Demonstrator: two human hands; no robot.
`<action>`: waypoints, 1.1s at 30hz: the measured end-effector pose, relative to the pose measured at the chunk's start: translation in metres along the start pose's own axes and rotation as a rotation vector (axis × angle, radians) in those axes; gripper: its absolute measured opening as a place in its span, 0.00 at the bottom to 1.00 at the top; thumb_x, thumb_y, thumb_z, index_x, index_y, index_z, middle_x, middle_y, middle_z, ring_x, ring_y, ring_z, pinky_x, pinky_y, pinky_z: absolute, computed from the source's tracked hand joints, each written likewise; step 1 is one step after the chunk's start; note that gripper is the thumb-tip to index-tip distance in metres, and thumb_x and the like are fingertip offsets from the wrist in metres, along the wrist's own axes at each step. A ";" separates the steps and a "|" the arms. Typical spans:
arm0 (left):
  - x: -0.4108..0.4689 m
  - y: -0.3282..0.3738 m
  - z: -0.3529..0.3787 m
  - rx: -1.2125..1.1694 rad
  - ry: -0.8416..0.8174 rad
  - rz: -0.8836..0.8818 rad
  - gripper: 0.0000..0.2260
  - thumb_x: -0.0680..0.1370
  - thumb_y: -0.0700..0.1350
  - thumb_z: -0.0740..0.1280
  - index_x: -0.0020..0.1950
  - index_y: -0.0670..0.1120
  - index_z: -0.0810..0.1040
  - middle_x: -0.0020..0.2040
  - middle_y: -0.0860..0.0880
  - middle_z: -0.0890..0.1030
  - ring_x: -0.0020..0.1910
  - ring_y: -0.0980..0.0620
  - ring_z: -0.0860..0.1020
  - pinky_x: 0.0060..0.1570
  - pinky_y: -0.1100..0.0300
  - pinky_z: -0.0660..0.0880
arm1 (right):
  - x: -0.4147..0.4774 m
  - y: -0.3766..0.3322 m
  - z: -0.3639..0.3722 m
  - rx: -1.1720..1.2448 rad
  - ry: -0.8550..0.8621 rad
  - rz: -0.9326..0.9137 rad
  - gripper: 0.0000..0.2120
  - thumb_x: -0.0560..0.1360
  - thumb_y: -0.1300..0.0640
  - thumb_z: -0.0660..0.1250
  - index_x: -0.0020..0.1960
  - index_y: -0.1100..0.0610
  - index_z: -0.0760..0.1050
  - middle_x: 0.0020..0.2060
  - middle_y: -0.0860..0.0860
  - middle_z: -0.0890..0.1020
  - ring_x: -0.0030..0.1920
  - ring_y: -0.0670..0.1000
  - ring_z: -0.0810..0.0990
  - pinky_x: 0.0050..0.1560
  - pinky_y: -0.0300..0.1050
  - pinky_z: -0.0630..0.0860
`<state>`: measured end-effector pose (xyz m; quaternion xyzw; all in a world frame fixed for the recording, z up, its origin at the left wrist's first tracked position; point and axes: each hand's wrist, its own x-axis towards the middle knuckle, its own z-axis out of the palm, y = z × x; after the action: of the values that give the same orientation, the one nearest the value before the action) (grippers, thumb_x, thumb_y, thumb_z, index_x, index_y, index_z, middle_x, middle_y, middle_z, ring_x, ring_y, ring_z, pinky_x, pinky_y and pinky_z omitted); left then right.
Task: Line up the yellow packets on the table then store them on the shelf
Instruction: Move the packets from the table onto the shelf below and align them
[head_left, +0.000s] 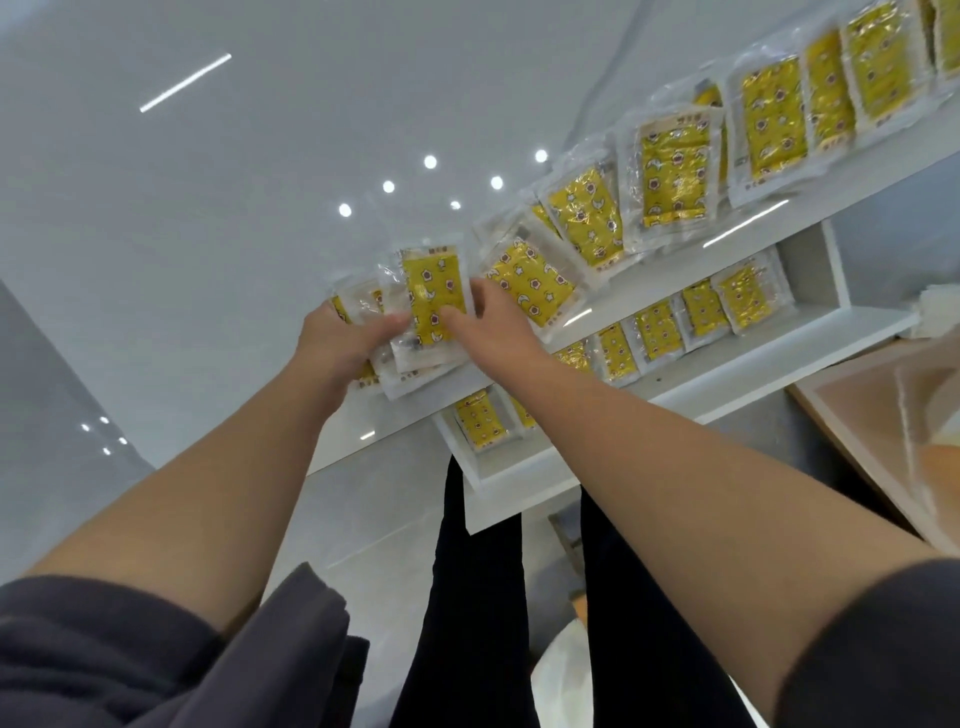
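Gleaming: crinkly clear-plastic yellow foil packets (435, 304), glossy smooth white shelf (727, 374); looking matt: soft dark grey cloth sleeves (130, 649).

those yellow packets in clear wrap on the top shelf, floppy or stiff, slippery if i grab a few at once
The yellow packets probably flex somewhat: they are thin and flat, with loose, crinkled clear wrap. The glossy film likely makes a stack slide; those under the left hand are already fanned unevenly. They look light, and the row on the top shelf leans and overlaps, so a nudge from the right hand may topple neighbours.

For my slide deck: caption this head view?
Both hands, left and right, place yellow packets on the top shelf.
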<state>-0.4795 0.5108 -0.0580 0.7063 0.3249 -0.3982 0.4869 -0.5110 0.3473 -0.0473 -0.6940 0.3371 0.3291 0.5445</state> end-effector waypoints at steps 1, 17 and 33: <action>-0.002 0.001 -0.004 0.002 -0.032 0.003 0.19 0.66 0.45 0.79 0.55 0.47 0.81 0.48 0.47 0.85 0.49 0.46 0.83 0.54 0.43 0.78 | 0.002 -0.003 0.000 0.016 -0.012 0.011 0.17 0.77 0.53 0.68 0.64 0.55 0.73 0.55 0.50 0.79 0.54 0.50 0.78 0.47 0.42 0.73; -0.005 -0.007 0.041 -0.137 0.002 -0.090 0.14 0.71 0.43 0.76 0.55 0.47 0.78 0.49 0.48 0.83 0.47 0.48 0.82 0.48 0.53 0.79 | 0.012 0.004 -0.083 -0.598 0.240 -0.137 0.11 0.74 0.52 0.71 0.43 0.55 0.69 0.50 0.50 0.71 0.48 0.51 0.73 0.51 0.48 0.72; -0.003 -0.012 0.044 0.171 0.052 -0.015 0.13 0.73 0.46 0.74 0.55 0.47 0.75 0.51 0.49 0.80 0.49 0.48 0.79 0.46 0.55 0.75 | 0.020 0.017 -0.075 -0.734 0.297 -0.235 0.07 0.77 0.56 0.67 0.52 0.55 0.71 0.50 0.51 0.74 0.53 0.55 0.75 0.55 0.49 0.69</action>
<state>-0.5018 0.4728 -0.0692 0.7529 0.3077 -0.4095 0.4132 -0.5068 0.2688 -0.0585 -0.9159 0.1905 0.2593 0.2400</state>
